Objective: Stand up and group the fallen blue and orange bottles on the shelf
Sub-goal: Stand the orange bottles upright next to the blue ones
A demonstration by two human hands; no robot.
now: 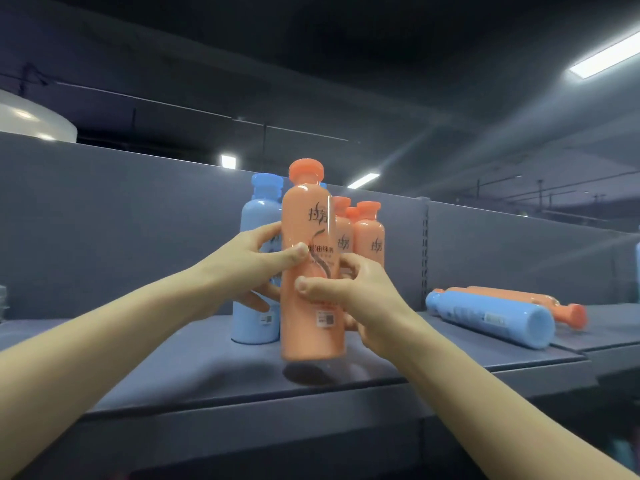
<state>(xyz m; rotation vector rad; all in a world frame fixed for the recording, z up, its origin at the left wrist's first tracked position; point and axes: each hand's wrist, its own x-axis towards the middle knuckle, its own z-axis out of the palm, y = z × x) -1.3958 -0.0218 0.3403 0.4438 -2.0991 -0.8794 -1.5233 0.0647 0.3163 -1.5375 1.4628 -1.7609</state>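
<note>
An upright orange bottle (310, 220) is held just above the dark shelf (207, 368), its shadow showing below it. My left hand (249, 268) grips its left side with the thumb across the label. My right hand (349, 296) grips its right side lower down. Behind it stand a blue bottle (254, 216) on the left and two or three orange bottles (369, 237) on the right. Further right, a blue bottle (491, 317) and an orange bottle (540, 301) lie on their sides.
The shelf's back panel (121, 220) rises behind the bottles. A slotted upright post (424, 247) divides the shelf sections. The shelf's front edge (242, 407) runs below my forearms. Another blue bottle (637, 254) shows at the far right edge.
</note>
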